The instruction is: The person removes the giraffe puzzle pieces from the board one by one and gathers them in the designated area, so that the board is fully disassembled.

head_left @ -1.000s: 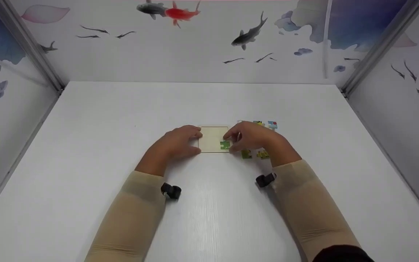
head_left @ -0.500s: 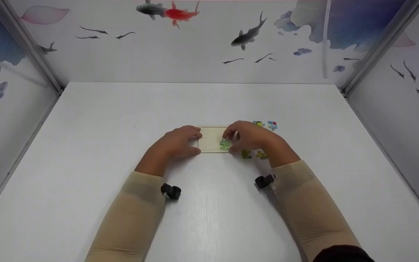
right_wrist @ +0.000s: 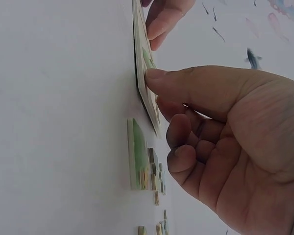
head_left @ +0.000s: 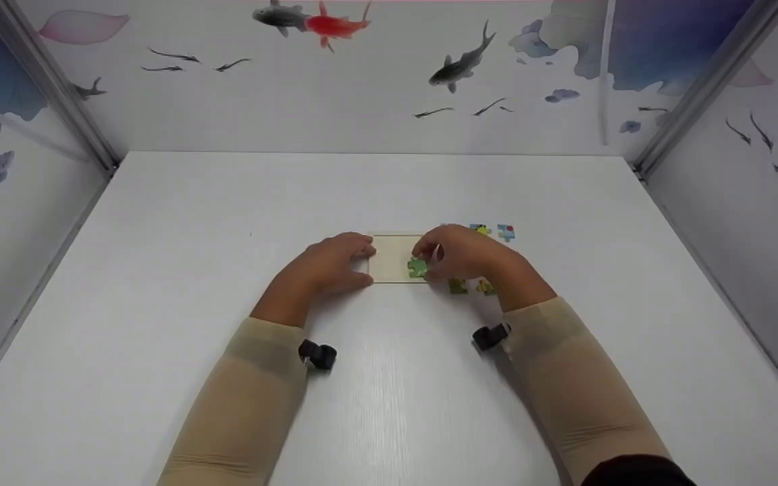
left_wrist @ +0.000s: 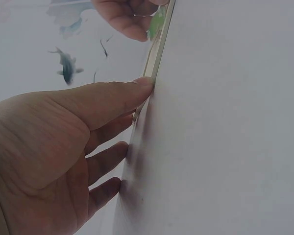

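A shallow, pale wooden puzzle tray [head_left: 389, 256] lies on the white table. My left hand [head_left: 331, 263] rests at its left edge, thumb on the near corner and fairly straight fingers spread along the side. Over the tray's near right corner, my right hand [head_left: 467, 253] pinches a green jigsaw piece [head_left: 417, 268] between thumb and forefinger. In the left wrist view that green piece [left_wrist: 157, 23] stands tilted above the tray floor. The right wrist view has the right thumb covering part of it, with the other fingers curled into the palm.
Several loose jigsaw pieces lie right of the tray: a green one [head_left: 458, 287] and a yellow-green one [head_left: 487, 288] nearer, a blue one with a red dot [head_left: 506, 233] farther back. Some are partly hidden under the right hand. Walls with fish pictures enclose the table.
The green piece has tipped and shifted very slightly left, with the right fingertips moving along with it. The left hand and the tray have stayed where they were.
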A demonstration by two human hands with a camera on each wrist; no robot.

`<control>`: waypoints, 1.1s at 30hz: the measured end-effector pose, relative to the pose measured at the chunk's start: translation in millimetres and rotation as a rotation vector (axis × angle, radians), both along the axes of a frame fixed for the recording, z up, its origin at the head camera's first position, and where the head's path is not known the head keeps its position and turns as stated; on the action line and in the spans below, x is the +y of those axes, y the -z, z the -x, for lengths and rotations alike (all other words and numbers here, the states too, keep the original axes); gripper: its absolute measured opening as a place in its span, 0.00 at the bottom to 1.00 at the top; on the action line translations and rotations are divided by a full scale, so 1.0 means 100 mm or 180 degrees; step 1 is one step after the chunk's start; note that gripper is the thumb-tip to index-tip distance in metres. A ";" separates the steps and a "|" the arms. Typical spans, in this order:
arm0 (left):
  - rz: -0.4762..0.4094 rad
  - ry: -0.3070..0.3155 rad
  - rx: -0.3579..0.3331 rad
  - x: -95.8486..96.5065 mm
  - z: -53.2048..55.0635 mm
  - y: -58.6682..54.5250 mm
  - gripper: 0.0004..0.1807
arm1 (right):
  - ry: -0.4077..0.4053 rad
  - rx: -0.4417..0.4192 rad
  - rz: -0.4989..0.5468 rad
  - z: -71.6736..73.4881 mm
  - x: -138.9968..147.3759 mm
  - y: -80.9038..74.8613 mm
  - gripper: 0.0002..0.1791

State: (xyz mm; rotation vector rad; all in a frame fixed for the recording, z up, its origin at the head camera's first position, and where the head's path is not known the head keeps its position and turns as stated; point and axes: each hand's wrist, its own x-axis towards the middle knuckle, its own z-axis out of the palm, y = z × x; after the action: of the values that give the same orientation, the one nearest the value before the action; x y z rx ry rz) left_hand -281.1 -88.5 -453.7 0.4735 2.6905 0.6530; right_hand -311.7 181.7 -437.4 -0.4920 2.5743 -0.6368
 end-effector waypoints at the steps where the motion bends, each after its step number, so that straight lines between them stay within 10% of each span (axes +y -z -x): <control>1: -0.0001 -0.0005 -0.0003 0.00 0.00 0.00 0.32 | 0.0005 -0.0003 0.0002 0.00 0.01 0.00 0.24; 15: -0.0012 0.0086 0.0051 -0.03 0.04 0.03 0.32 | 0.0240 -0.0162 0.0127 0.11 0.75 -0.23 0.22; 33: -0.0069 -0.0098 0.0000 -0.01 -0.01 0.03 0.32 | 0.0284 -0.0651 -0.0051 0.10 1.70 -0.14 0.25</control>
State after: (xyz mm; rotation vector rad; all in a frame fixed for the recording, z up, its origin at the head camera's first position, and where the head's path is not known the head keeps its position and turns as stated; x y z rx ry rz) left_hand -280.0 -89.4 -456.8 0.4382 2.6982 0.6914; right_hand -321.7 351.6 -423.2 -0.2917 2.4156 -0.6604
